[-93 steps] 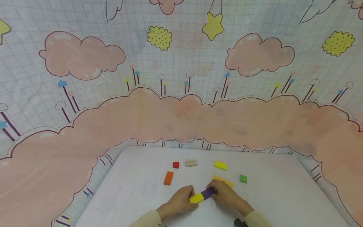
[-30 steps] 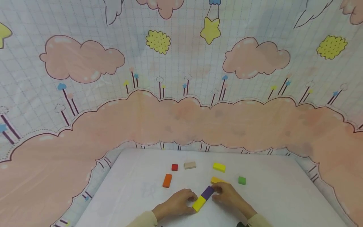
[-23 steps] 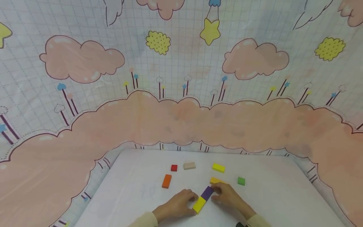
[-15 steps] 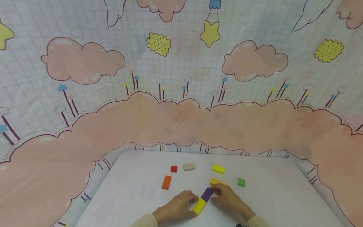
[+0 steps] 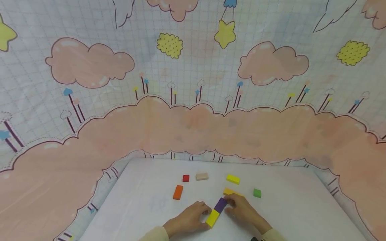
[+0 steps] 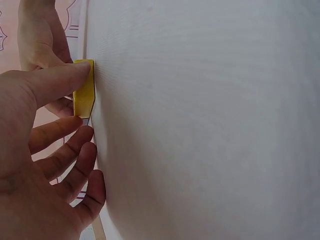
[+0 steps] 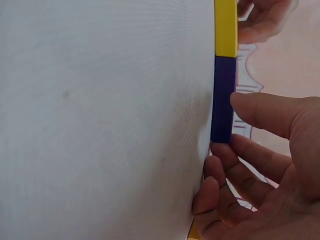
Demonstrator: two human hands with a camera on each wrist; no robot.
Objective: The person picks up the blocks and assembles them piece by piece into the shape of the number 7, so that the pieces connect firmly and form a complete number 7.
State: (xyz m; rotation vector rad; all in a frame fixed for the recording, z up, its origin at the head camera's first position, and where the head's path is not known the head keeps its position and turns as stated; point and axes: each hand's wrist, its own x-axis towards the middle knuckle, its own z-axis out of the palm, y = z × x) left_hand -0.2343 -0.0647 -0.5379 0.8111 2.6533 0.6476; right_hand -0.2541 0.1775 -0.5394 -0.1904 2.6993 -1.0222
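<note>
A yellow block [image 5: 212, 218] and a purple block [image 5: 220, 205] lie end to end on the white table, making one slanted row. My left hand [image 5: 191, 216] pinches the yellow block at the near end, its thumb [image 6: 62, 80] on the block and index fingertip by the far side; the other fingers are loosely bent. At the far end, my right hand [image 5: 242, 209] pinches the purple block, thumb [image 7: 260, 110] against one edge and fingertips at its end. In the right wrist view the two block ends meet without a visible gap.
Behind the right hand lies a partly hidden orange-yellow block [image 5: 230, 191]. Farther back are a red block [image 5: 185, 178], a beige block [image 5: 202, 176] and another yellow block [image 5: 233, 179]. An orange block [image 5: 178, 192] lies to the left, a green block [image 5: 257, 193] to the right.
Since the oldest frame the yellow and purple row has swung steeper, its yellow end coming nearer to me, and both hands have shifted around it. Over the last second, the hands and blocks stay nearly still.
</note>
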